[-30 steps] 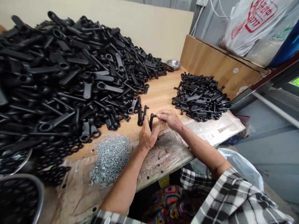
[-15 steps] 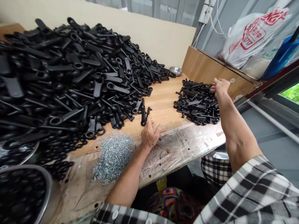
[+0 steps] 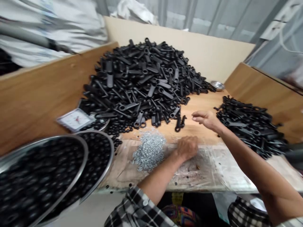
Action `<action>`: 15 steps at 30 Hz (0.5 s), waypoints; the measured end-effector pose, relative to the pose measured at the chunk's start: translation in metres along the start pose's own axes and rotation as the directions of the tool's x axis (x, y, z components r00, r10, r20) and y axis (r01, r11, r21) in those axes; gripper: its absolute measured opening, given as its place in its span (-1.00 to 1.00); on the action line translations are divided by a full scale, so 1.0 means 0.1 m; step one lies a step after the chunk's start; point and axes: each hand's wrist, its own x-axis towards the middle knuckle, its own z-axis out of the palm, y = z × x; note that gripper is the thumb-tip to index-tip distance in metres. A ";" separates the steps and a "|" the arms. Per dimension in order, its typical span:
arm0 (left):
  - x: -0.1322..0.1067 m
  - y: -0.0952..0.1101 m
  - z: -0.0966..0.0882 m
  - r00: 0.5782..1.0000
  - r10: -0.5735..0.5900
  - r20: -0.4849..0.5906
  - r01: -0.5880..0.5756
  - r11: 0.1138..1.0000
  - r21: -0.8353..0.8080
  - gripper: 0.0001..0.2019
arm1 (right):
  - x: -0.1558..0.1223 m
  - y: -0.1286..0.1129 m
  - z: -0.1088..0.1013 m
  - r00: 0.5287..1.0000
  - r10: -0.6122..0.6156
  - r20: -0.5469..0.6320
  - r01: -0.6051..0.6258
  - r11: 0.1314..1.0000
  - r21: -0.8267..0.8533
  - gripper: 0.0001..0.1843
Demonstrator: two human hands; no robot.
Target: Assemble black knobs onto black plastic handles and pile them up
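Note:
My left hand (image 3: 188, 147) rests low over the plastic-covered front of the bench, fingers curled under; anything in them is hidden. To its left lies a heap of small silver metal pins (image 3: 149, 151). My right hand (image 3: 205, 119) is above the bare wood, fingers stretched leftward and loosely apart, with nothing visible in them. Left of its fingertips, a few black handle-like parts with ring ends (image 3: 178, 123) lie separately. A large pile of similar black parts (image 3: 144, 85) rises behind. Beyond my right forearm is a smaller pile of black parts (image 3: 251, 126).
Two wide metal basins (image 3: 85, 157) of round black pieces stand at the left front. A white square dial (image 3: 75, 119) leans behind them. Wooden side boards (image 3: 47, 94) and a pale back panel (image 3: 220, 53) edge the bench. A small metal bowl (image 3: 217, 85) sits at the back right.
The view has swung left, bringing the basins and dial into sight. My right hand has come from the smaller pile toward the middle. My left hand's fingers have curled in, away from the separate black parts.

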 end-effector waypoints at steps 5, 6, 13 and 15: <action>0.01 -0.01 0.02 0.997 -0.011 0.071 0.016 0.998 -0.065 -0.80 | 0.27 -0.53 0.71 0.900 -0.027 0.436 0.295 0.773 -0.562 -0.71; 0.01 -0.02 0.01 0.996 -0.028 0.084 0.035 0.995 -0.092 -0.80 | 0.32 -0.60 0.79 0.901 0.026 0.433 0.299 0.687 -0.662 -0.70; 0.02 -0.06 -0.17 0.978 -0.195 0.072 0.205 0.962 -0.181 -0.76 | 0.47 -0.52 0.69 0.913 0.204 0.353 0.212 0.502 -0.838 -0.72; 0.02 -0.05 -0.21 0.971 -0.230 0.066 0.239 0.950 -0.199 -0.76 | 0.42 -0.37 0.63 0.879 0.233 0.417 0.233 0.553 -0.800 -0.72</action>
